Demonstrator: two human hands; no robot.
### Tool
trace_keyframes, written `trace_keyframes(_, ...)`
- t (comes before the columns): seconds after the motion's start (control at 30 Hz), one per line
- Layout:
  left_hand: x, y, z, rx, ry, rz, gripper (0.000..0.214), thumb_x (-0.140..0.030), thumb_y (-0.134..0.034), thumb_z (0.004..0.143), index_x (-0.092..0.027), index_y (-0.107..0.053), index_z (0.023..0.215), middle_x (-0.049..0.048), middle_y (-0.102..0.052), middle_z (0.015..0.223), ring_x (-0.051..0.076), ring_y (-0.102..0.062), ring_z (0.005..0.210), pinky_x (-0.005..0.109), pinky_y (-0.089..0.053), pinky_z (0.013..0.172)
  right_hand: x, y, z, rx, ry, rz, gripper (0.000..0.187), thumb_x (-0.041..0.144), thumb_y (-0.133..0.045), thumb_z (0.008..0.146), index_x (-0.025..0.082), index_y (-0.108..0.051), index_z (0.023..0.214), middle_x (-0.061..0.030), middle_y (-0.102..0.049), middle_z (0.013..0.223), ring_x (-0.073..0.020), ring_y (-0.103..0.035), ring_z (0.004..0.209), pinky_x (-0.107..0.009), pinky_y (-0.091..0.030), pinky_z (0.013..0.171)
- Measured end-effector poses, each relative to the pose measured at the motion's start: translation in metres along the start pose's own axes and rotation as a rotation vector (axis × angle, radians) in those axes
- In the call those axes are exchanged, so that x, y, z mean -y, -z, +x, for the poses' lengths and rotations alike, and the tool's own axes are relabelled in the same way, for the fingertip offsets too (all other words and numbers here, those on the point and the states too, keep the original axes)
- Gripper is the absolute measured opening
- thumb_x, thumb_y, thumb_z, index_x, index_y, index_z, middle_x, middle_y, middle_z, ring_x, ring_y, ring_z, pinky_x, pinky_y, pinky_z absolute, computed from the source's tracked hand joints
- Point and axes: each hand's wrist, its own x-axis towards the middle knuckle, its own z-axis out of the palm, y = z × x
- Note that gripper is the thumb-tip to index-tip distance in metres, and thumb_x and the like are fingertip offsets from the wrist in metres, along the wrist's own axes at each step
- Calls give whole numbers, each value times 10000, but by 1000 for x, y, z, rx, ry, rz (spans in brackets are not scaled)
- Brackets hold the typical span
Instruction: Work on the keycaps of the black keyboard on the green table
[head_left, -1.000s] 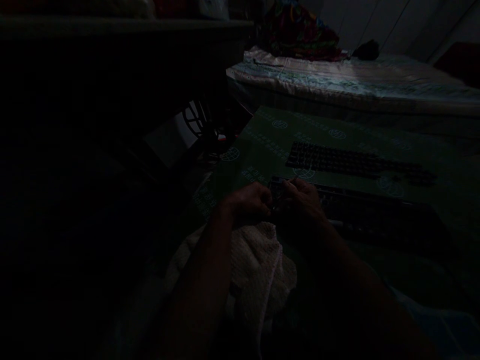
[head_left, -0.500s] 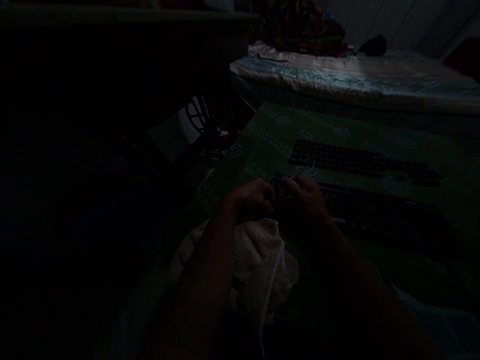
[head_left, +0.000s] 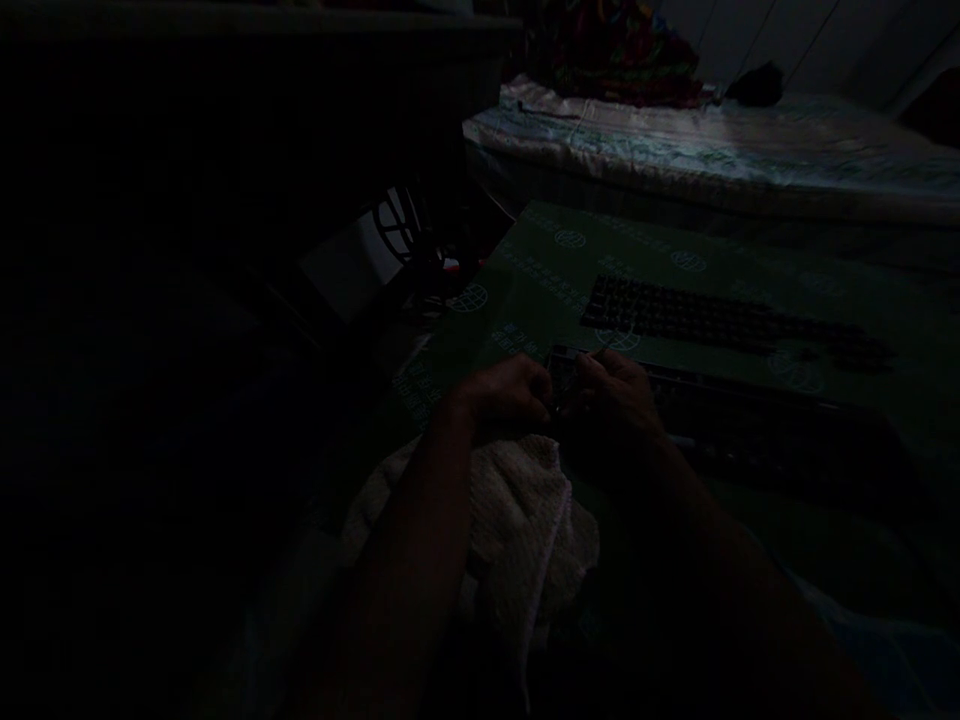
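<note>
The scene is very dark. My left hand (head_left: 504, 395) and my right hand (head_left: 619, 400) meet at the left end of a dark keyboard frame (head_left: 750, 420) lying on a green printed mat (head_left: 540, 290). Both hands have their fingers curled together around something small that I cannot make out. A second dark slab of keys (head_left: 720, 320) lies further back on the mat. A pale knitted cloth (head_left: 525, 520) lies under my left forearm.
A bed with a light patterned sheet (head_left: 712, 150) runs along the back, with a colourful bundle of cloth (head_left: 622, 50) on it. Left of the mat stands a dark object with a pale panel (head_left: 352, 265). The left half of the view is black.
The view has shifted slightly. My hands stay together at the keyboard's left end, with only small finger movements.
</note>
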Motion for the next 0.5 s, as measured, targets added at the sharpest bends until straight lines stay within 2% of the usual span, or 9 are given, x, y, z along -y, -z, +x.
trace_keyframes(0.5, 0, -3, -2, 2, -11, -74, 59, -154, -599, 548, -120, -558, 573, -51, -475, 520, 72, -422, 490, 182, -297, 453, 4, 1, 0, -65, 22, -40, 293, 460, -626, 693, 198, -498, 668, 48, -556, 475, -121, -555, 368, -198, -407, 347)
